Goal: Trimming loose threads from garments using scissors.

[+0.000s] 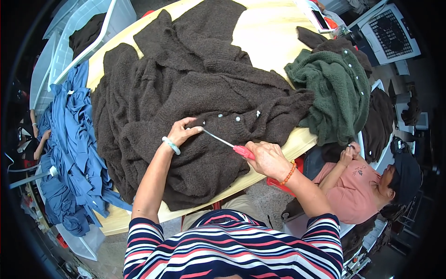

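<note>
Our right grip (265,157) is closed around a red-handled tool (232,147); our left grip (182,132) pinches the brown cardigan (195,93) by its buttons, spread over the desk (269,37), the green cardigan (335,93) to its right

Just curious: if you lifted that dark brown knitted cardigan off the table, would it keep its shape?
Probably not: the brown cardigan lies in loose folds, so it likely droops. Its fuzzy knit probably resists sliding on the wooden table.
</note>
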{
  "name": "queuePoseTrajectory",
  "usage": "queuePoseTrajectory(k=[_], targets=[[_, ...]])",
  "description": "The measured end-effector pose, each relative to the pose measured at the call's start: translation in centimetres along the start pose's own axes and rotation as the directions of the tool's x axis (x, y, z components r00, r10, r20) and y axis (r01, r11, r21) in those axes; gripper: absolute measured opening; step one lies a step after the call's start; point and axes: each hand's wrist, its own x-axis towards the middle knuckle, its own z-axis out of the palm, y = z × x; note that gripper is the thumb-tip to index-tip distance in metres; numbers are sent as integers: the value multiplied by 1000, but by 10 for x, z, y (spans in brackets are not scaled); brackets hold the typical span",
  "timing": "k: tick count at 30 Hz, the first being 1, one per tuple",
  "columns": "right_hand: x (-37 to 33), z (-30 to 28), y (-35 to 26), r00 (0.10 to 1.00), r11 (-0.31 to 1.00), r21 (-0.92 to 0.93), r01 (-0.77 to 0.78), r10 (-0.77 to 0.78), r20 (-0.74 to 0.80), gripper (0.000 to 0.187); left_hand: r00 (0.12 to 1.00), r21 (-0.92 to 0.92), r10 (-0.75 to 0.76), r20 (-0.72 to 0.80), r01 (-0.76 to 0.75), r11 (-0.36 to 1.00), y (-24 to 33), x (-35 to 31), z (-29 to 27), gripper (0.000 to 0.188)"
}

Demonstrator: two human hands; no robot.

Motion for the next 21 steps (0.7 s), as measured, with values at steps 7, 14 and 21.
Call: queuePoseTrajectory(k=[7,14,21], targets=[[-4,4,7,994,995,3,-104,104,-36,20,998,372,12,-70,15,928,14,27,19,18],[-16,-3,13,998,997,68,-20,15,69,20,999,-179,-2,44,9,984,-11,8,7,25],[-20,-2,28,994,992,89,-87,93,-63,20,999,232,37,-16,-33,972,11,56,41,32]])
